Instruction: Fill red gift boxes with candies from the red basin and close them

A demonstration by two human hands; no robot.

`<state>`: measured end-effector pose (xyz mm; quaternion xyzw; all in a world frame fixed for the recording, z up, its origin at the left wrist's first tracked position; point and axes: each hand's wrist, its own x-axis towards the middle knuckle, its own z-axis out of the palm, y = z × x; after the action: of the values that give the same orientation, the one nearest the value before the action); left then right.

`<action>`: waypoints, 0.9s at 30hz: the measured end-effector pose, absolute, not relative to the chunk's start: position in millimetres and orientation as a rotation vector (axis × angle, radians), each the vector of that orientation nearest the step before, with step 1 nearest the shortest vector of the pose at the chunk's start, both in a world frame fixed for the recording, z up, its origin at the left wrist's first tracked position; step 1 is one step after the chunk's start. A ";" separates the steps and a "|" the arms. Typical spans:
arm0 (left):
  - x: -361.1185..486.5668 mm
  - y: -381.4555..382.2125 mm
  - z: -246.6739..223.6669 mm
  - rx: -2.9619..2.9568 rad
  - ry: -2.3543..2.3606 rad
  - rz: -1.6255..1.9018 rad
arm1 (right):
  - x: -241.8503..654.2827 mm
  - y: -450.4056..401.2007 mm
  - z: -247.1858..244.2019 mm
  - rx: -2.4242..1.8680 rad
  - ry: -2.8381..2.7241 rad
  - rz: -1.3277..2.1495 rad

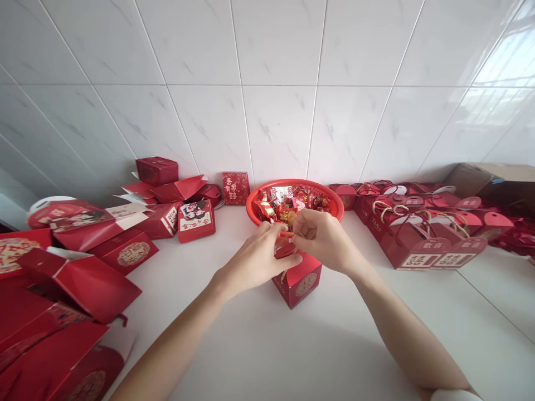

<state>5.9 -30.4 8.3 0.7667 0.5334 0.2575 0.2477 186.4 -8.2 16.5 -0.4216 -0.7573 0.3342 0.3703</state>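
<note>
Red gift box (307, 283) stands on the table (251, 340), just on the near side of the basket (251, 209) of wrapped sweets (303, 198). Our left hand (257, 253) and right hand (325, 238) meet over the box's top, fingers curled inward; whether the grip pinches the cord (284, 275), a flap or neither, we cannot tell. Step in hand, as we judge it: working the cord at the top. Next move seems to call for fine fingertip work, without crushing the walls. Surroundings: left of the basket we note loosely piled red boxes (98, 281) and a red packet (236, 188) upright by the tiled wall (278, 125); to its right, rows of corded boxes (388, 239). Obstruction: our own fingers hide the top, and the basket sits close behind them.
</note>
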 end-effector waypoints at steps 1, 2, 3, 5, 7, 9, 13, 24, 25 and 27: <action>6.3 -28.1 5.2 2.135 1.484 0.612 | 186.4 -7.2 16.1 -1.096 -1.964 0.850; 6.9 -26.3 2.7 2.163 1.497 0.534 | 186.6 -6.1 15.6 -1.113 -1.988 0.841; 7.8 -25.0 0.7 2.176 1.506 0.465 | 186.8 -5.1 15.1 -1.130 -2.014 0.832; 10.1 -24.3 -1.7 2.171 1.547 0.350 | 187.8 -3.2 14.1 -1.160 -2.062 0.820; 12.6 -25.4 -2.8 2.153 1.601 0.274 | 188.8 -1.6 13.3 -1.179 -2.089 0.819; 14.9 -27.3 -3.3 2.150 1.614 0.244 | 189.5 0.0 12.5 -1.166 -2.100 0.849; 16.9 -29.3 -4.3 2.140 1.597 0.216 | 189.3 3.9 10.2 -1.061 -2.090 1.018; 15.2 -19.7 -13.6 2.151 1.459 0.329 | 194.4 13.2 12.6 -0.775 -1.871 1.549; 15.3 -19.0 -13.6 2.152 1.449 0.347 | 195.8 13.8 13.5 -0.749 -1.854 1.574; 15.7 -18.1 -13.5 2.160 1.412 0.385 | 198.0 14.3 15.2 -0.711 -1.836 1.606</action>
<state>15.7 -18.1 -13.5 0.7987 0.5222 0.1424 0.2629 198.0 14.3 15.2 -0.2674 -0.6902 0.6037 0.2962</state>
